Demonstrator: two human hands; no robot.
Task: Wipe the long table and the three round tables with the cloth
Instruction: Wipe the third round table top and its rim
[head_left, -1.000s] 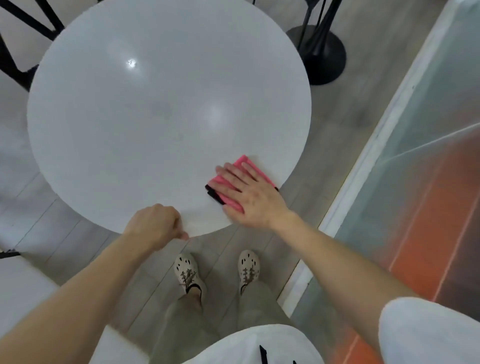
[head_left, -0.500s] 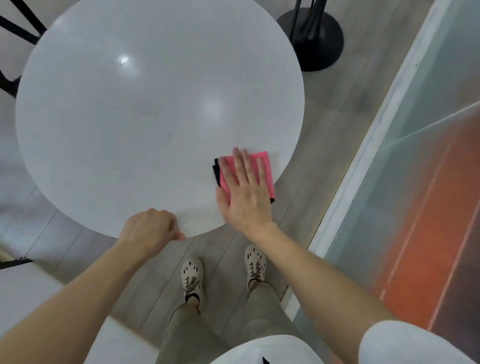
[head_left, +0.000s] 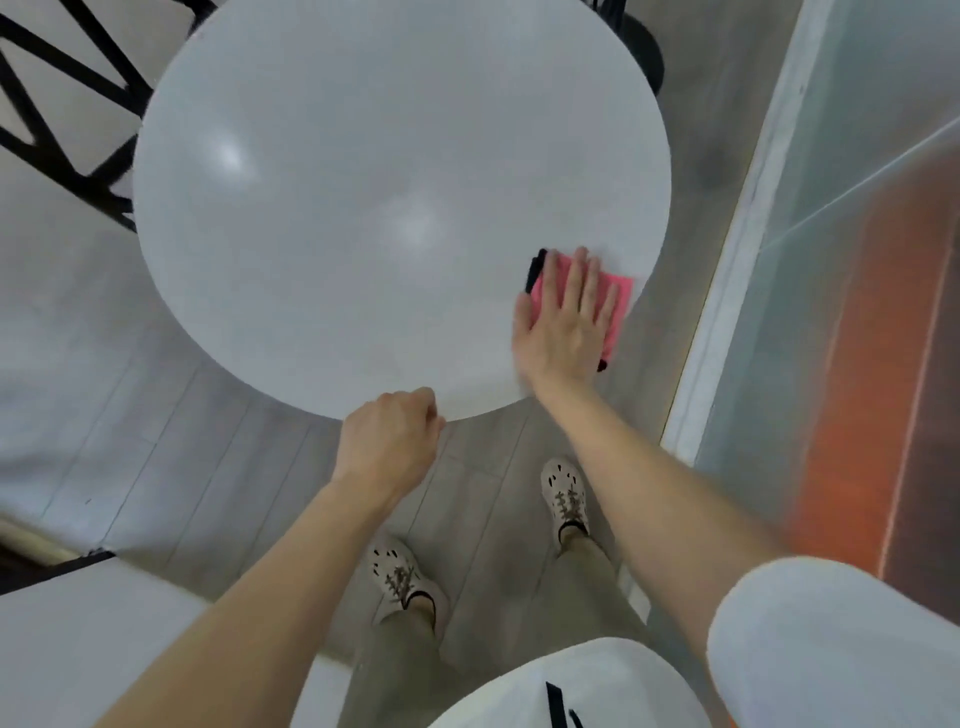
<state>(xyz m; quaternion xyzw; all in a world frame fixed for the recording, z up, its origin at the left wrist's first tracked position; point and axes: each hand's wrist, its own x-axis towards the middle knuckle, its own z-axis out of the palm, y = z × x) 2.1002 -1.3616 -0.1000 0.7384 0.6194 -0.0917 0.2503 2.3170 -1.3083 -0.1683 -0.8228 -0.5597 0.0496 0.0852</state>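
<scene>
Pink cloth (head_left: 621, 306) with a black edge lies on the right side of the round white table (head_left: 337, 208), close to the rim nearest the glass panel (head_left: 857, 156). The person's right hand (head_left: 563, 332) is spread flat on top of it, fingers straight and a little apart, palm pressing the cloth down onto the tabletop. Most of the cloth is covered, with only its far black edge and right-hand corner showing past the fingers.

The left hand (head_left: 389, 441) sits at the near rim of the table with its fingers curled into a fist and its thumb against the edge. I can see nothing held in it, and I cannot tell whether the knuckles rest on the top.

Both forearms are bare, and a white sleeve (head_left: 831, 649) shows at the right shoulder. Below, on the grey plank floor (head_left: 208, 415), are the person's pale shoes (head_left: 566, 493), the right one nearer the table than the left.

Black chair frames (head_left: 67, 104) stand beyond the table on the left, and a round black base (head_left: 647, 47) sits on the floor at the far right. A white surface (head_left: 78, 639) fills the near left corner. The tabletop shines with two soft patches of reflected light.
</scene>
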